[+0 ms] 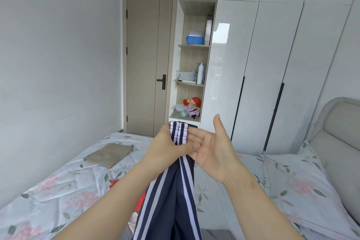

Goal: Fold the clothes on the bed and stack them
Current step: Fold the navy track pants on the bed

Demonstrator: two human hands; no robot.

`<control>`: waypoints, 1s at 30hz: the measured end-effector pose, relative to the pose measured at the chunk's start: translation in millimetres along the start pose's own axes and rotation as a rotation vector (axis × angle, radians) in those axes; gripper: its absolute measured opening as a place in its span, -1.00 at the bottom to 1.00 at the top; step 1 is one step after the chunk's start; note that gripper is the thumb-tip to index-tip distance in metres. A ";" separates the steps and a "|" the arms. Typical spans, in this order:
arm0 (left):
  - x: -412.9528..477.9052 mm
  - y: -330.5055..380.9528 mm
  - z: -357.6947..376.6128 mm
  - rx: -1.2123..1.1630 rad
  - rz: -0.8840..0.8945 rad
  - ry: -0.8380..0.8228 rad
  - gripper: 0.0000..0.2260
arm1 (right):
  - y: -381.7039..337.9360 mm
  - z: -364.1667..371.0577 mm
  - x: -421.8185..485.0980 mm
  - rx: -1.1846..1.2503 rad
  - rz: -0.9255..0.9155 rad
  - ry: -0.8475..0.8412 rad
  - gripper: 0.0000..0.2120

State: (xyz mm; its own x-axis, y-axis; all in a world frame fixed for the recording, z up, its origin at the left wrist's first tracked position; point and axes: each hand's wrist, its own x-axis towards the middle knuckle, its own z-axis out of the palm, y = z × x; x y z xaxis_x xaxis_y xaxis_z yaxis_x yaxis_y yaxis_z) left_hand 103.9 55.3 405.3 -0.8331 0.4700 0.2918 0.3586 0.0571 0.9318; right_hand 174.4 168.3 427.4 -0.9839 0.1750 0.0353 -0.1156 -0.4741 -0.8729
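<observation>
The bed (58, 191) spreads below and to both sides of the hands. Its thin cotton sheet is printed with pink flowers and grey leaves and creased all over, so it makes a soft, yielding surface to fold on. A pillow (296, 177) in the same print lies low to the right of the right hand. The dark navy trousers (175, 200) hang straight down from the hands between the forearms. They are smooth, limp knit cloth with pale lilac stripes along the legs, and they look light, floppy and a little slippery. They will probably sag wherever they are not held, so the ribbed, gathered end at the top and the side seams look like the firmest places to hold. Far to the left of the left hand a folded piece (109, 155) of khaki cloth lies flat on the sheet, matte and squared off, and looks like the start of the stack. Below the left forearm a bit of red cloth (115, 183) peeks out, unfolded as far as can be told. The left hand (167, 146) is clenched round the bunched striped end. The right hand (214, 152) is spread flat, thumb up, fingers (194, 136) laid straight against that same end and gripping nothing.
</observation>
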 end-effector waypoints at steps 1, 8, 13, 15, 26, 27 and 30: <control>-0.2 0.1 -0.7 0.039 0.019 0.035 -0.59 | -0.2 0.1 0.1 -0.024 0.012 -0.014 -0.25; 8.8 -2.7 -31.5 -0.414 -0.066 0.031 -0.70 | -2.0 -11.6 9.1 -0.392 -0.244 0.374 -0.85; 13.8 8.0 -55.4 -0.736 -0.037 -0.181 -0.67 | 10.0 -13.3 11.0 -0.295 -0.048 0.023 -0.45; 18.3 13.1 -65.2 -0.701 -0.035 -0.172 -0.74 | 4.8 -4.4 13.4 -0.270 -0.083 -0.024 -0.64; 37.5 27.4 -118.9 -0.358 -0.064 -0.035 -0.90 | -29.1 46.0 26.4 -0.581 -0.269 0.056 -0.84; 40.1 32.6 -125.1 -0.355 -0.064 -0.061 -0.90 | -30.5 48.3 27.3 -0.639 -0.236 0.075 -0.83; 46.1 44.5 -139.8 -0.133 -0.042 -0.107 -0.82 | -35.0 59.9 25.4 -0.778 -0.264 0.197 -0.85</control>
State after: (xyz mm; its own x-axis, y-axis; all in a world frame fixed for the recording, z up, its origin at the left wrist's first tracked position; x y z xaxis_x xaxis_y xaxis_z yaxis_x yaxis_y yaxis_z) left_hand 22.5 -43.6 490.5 -0.7942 0.5609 0.2336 0.2594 -0.0347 0.9652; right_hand 145.3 137.6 488.1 -0.8880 0.3776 0.2625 -0.1407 0.3204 -0.9368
